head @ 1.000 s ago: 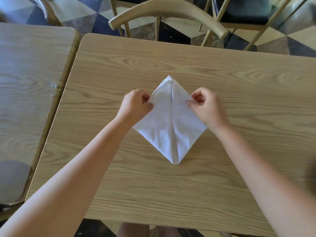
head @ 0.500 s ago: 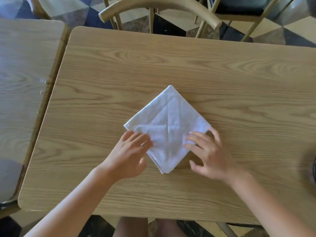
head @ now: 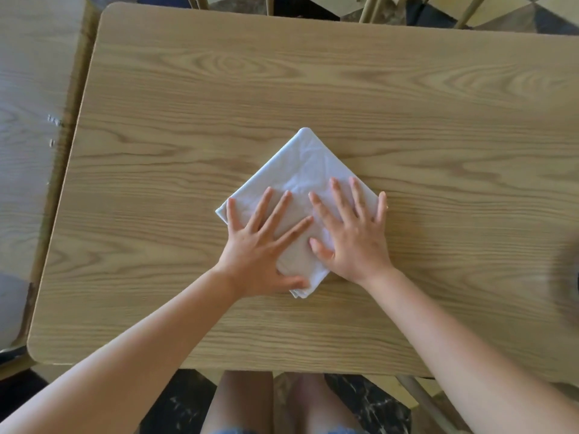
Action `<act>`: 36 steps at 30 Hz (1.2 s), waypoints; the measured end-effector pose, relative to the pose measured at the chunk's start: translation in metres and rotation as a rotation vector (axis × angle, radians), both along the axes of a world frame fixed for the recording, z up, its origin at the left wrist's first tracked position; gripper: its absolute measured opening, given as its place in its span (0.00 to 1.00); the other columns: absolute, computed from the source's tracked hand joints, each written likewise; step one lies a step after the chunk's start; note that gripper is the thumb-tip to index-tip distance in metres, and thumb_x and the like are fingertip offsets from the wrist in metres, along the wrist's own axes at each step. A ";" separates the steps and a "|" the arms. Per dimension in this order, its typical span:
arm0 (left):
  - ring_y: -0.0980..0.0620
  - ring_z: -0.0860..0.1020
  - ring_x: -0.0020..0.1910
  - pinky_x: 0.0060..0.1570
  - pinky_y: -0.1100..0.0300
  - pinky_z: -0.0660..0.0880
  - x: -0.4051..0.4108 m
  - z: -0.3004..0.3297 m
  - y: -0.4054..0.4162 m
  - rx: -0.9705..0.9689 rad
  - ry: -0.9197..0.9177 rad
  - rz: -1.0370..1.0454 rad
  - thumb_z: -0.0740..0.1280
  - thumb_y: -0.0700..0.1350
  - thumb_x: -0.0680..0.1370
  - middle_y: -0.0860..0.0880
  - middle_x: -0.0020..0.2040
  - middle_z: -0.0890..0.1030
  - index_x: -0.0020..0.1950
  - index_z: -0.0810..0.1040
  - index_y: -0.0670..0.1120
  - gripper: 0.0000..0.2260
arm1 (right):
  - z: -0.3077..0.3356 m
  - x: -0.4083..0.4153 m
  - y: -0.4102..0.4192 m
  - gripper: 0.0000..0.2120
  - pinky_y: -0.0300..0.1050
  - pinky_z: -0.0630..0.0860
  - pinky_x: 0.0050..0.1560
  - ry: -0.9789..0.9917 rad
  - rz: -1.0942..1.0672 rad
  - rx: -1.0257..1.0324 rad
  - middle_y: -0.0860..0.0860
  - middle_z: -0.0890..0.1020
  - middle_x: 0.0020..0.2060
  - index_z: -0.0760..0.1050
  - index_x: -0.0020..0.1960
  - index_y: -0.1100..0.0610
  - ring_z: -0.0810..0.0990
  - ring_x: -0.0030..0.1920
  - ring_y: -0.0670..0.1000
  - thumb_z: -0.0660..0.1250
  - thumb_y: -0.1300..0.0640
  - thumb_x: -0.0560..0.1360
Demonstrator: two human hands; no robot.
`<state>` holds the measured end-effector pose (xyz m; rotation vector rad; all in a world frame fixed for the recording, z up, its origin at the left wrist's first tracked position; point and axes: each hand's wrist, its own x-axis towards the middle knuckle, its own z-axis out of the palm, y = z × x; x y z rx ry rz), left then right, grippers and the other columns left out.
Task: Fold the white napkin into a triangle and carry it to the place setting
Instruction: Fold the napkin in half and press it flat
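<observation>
The white napkin (head: 305, 166) lies flat on the wooden table (head: 313, 89) as a folded diamond, one corner pointing away from me. My left hand (head: 261, 249) rests palm down on its left half, fingers spread. On the right half my right hand (head: 352, 238) presses flat in the same way. Both hands cover the near part of the cloth; only its near tip shows between the wrists. No place setting is in view.
A second wooden table (head: 28, 120) stands close on the left with a narrow gap between. Chair legs (head: 368, 9) show beyond the far edge. A dark blurred object (head: 575, 277) sits at the right frame edge. My knees are under the near edge.
One second ago both hands pinched the side flaps of a kite shape. The flaps were turned over into a plain diamond, and both hands have moved onto it and spread flat.
</observation>
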<state>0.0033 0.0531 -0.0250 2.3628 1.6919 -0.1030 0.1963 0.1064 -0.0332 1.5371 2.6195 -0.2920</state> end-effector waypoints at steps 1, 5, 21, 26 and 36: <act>0.38 0.53 0.75 0.59 0.22 0.51 -0.001 0.000 -0.002 0.010 0.004 -0.016 0.58 0.75 0.61 0.43 0.77 0.55 0.74 0.59 0.60 0.43 | 0.001 0.001 -0.003 0.35 0.76 0.48 0.64 0.004 0.008 0.006 0.55 0.56 0.75 0.54 0.74 0.43 0.49 0.75 0.62 0.55 0.35 0.70; 0.38 0.50 0.76 0.59 0.22 0.49 0.001 0.003 -0.019 0.009 -0.009 -0.042 0.60 0.75 0.61 0.43 0.77 0.53 0.75 0.56 0.61 0.44 | 0.001 0.010 -0.028 0.37 0.76 0.48 0.64 -0.007 0.030 0.014 0.57 0.55 0.75 0.54 0.74 0.42 0.48 0.75 0.63 0.56 0.31 0.68; 0.48 0.71 0.66 0.68 0.35 0.56 -0.014 0.005 -0.061 0.186 -0.258 -0.289 0.66 0.61 0.72 0.46 0.65 0.76 0.65 0.76 0.48 0.26 | 0.009 0.060 -0.069 0.24 0.61 0.58 0.67 0.244 0.470 0.071 0.55 0.68 0.64 0.69 0.65 0.52 0.66 0.68 0.56 0.63 0.41 0.73; 0.48 0.79 0.51 0.63 0.45 0.68 -0.008 0.008 -0.043 0.300 -0.237 -0.409 0.64 0.53 0.76 0.47 0.50 0.81 0.52 0.81 0.45 0.13 | 0.009 0.051 -0.064 0.11 0.49 0.70 0.51 0.344 0.558 0.215 0.54 0.81 0.47 0.78 0.50 0.56 0.75 0.50 0.54 0.67 0.50 0.74; 0.48 0.80 0.45 0.35 0.55 0.77 -0.019 0.015 -0.040 0.236 -0.241 -0.557 0.62 0.35 0.76 0.46 0.45 0.81 0.50 0.78 0.41 0.07 | 0.012 0.044 -0.041 0.10 0.43 0.73 0.36 0.347 0.783 0.274 0.51 0.80 0.38 0.78 0.43 0.58 0.77 0.38 0.51 0.62 0.70 0.73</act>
